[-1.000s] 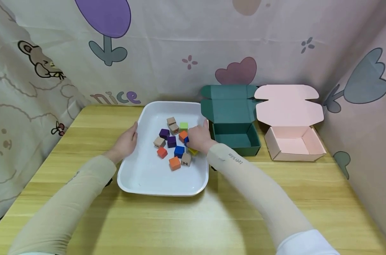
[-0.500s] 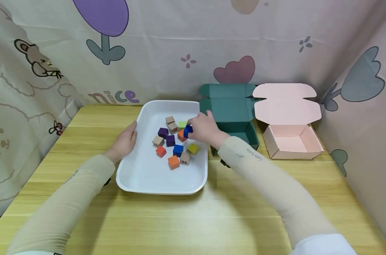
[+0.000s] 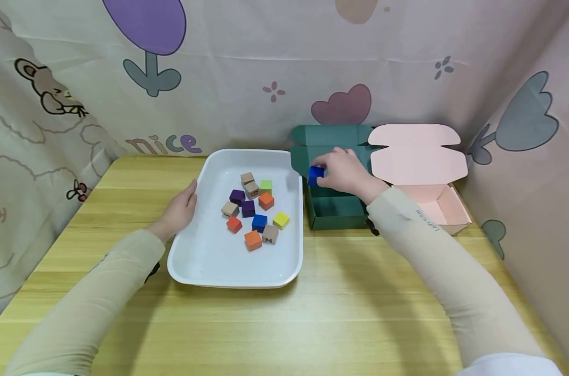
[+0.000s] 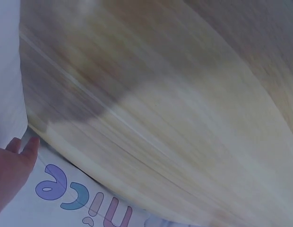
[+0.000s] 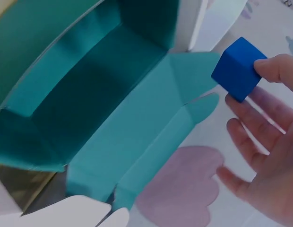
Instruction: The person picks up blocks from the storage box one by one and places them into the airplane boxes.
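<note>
My right hand (image 3: 344,172) pinches a blue wooden cube (image 3: 315,176) between thumb and fingers, above the front left of the open green box (image 3: 337,222). In the right wrist view the cube (image 5: 237,71) is held at the fingertips, with the other fingers spread apart; the inside of the box (image 5: 99,80) looks bare. My left hand (image 3: 177,213) rests along the left side of the white tray (image 3: 209,266), its fingers extended. Several wooden cubes lie in that tray: purple (image 3: 248,209), orange (image 3: 253,241), yellow (image 3: 281,220), light green (image 3: 266,187), plain wood and another blue (image 3: 259,223).
An open pink box (image 3: 446,209) stands right of the green one, partly behind my right forearm. Both lids lean back toward the printed curtain (image 3: 237,62). Everything sits on a wooden table (image 3: 275,329).
My right hand has lifted the blue cube out of the tray and carried it right, over the green box. My left hand stays at the tray's side.
</note>
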